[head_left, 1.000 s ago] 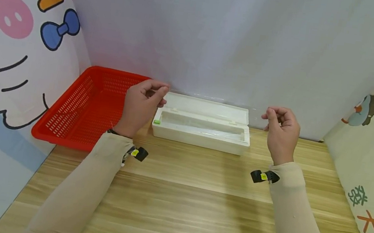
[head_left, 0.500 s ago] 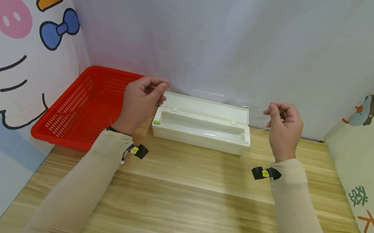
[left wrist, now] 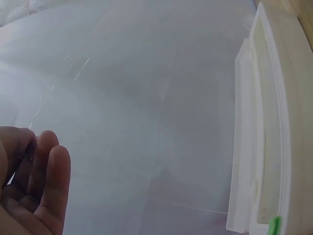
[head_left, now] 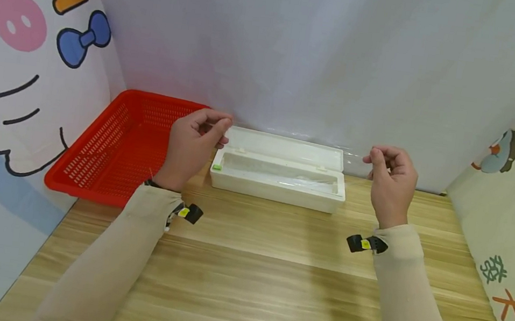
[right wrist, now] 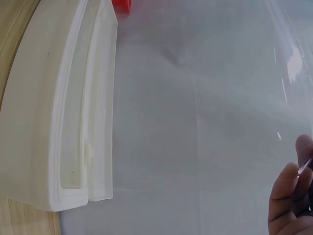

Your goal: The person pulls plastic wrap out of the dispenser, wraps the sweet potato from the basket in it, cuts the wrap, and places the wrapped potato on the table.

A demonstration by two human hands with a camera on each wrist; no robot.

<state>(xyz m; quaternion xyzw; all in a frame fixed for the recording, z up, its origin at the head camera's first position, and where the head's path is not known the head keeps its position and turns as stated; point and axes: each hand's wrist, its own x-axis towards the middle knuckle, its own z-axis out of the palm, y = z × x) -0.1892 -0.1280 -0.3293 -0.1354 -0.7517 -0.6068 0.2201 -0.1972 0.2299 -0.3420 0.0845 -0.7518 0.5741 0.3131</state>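
A sheet of clear plastic film (right wrist: 294,63) stretches between both hands, showing mainly as glints and fine creases. My left hand (head_left: 189,146) pinches its left end between thumb and curled index finger, over the basket's right side. At the other end, my right hand (head_left: 392,183) pinches the film between thumb and fingers, right of the box. Between the hands stands a long white cling film box (head_left: 277,193) with its lid (head_left: 288,149) tipped back. A green slider (head_left: 217,167) sits on its left front rim. Some clear film shows in the box; its exact outline is hard to see.
A red slotted basket (head_left: 104,173) stands left of the box, partly behind the left hand. The wooden table (head_left: 241,283) extends in front. A pale curtain-like wall (head_left: 310,53) rises close behind the box, and printed panels flank both sides.
Both hands keep their pinch and stay almost in place. The right hand has shifted very slightly right, and the glints on the film have changed.
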